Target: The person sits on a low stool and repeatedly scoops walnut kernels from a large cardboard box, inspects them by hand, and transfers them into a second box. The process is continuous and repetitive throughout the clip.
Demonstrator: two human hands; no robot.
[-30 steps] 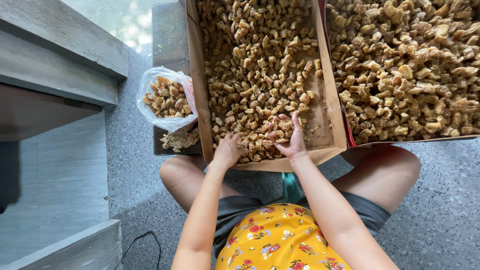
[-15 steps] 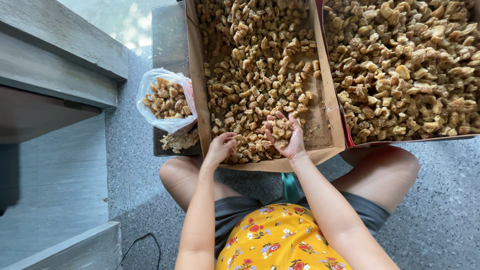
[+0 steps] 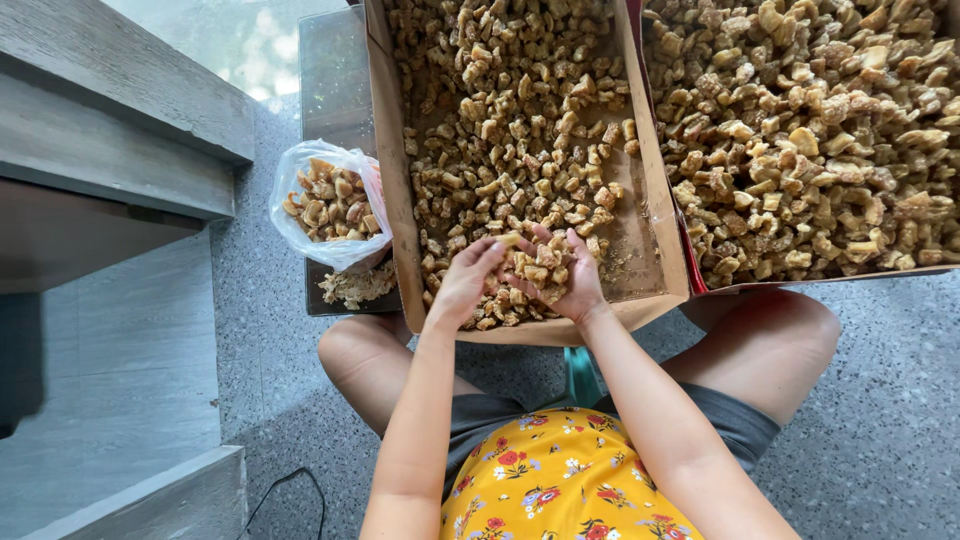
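A clear plastic bag (image 3: 330,205) of brown pieces sits left of the boxes. A second cardboard box (image 3: 810,140), heaped full, stands at right. A black cable (image 3: 285,490) lies on speckled floor (image 3: 880,420).
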